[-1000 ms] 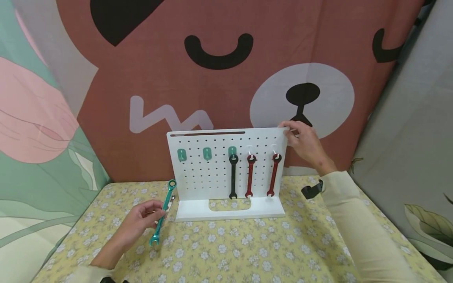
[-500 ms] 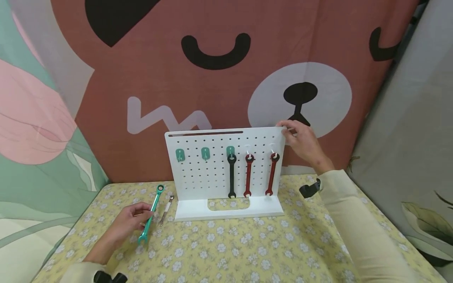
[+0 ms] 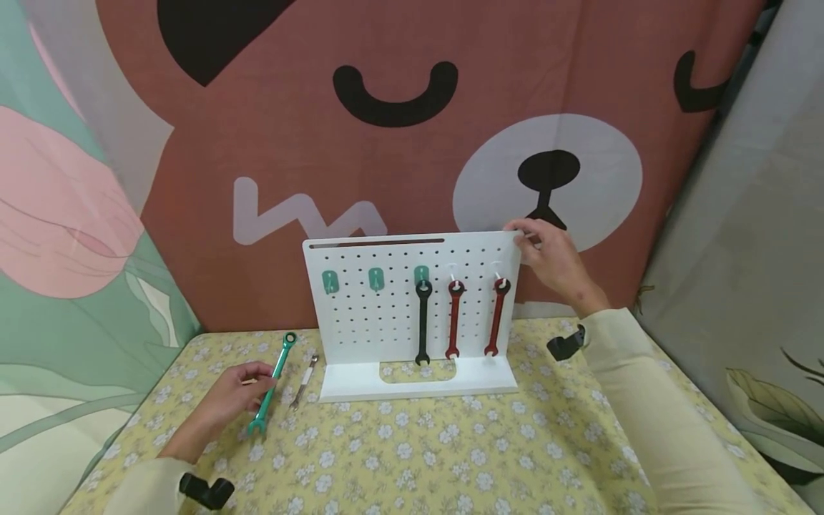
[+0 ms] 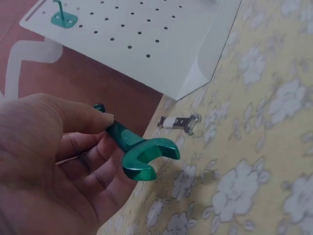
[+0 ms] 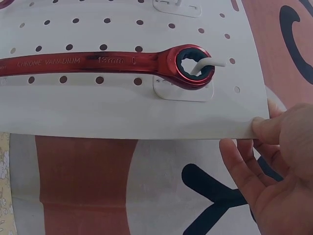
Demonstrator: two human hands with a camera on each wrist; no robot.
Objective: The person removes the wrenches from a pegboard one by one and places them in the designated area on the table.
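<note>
My left hand [image 3: 234, 397] pinches a green combination wrench [image 3: 273, 383] by its shaft, left of the pegboard; its open-end jaw points at the camera in the left wrist view. At the board's top right corner, my right hand [image 3: 556, 261] grips the edge of the white pegboard [image 3: 360, 322] between thumb and fingers. A black wrench [image 3: 423, 323] and two red wrenches, one inner [image 3: 454, 322] and one at the far right [image 3: 498, 318], hang there by their ring ends. Two green hooks, one outer [image 3: 330, 282] and one inner [image 3: 376, 279], hold nothing.
A small silver wrench [image 3: 305, 383] with a white band lies on the flowered tablecloth [image 3: 399, 458], just left of the board's base [image 3: 350, 383]. Behind the board hangs a printed curtain [image 3: 290, 129].
My left hand has carried the green wrench left, away from the board, uncovering the silver wrench. The right hand has stayed on the board's corner.
</note>
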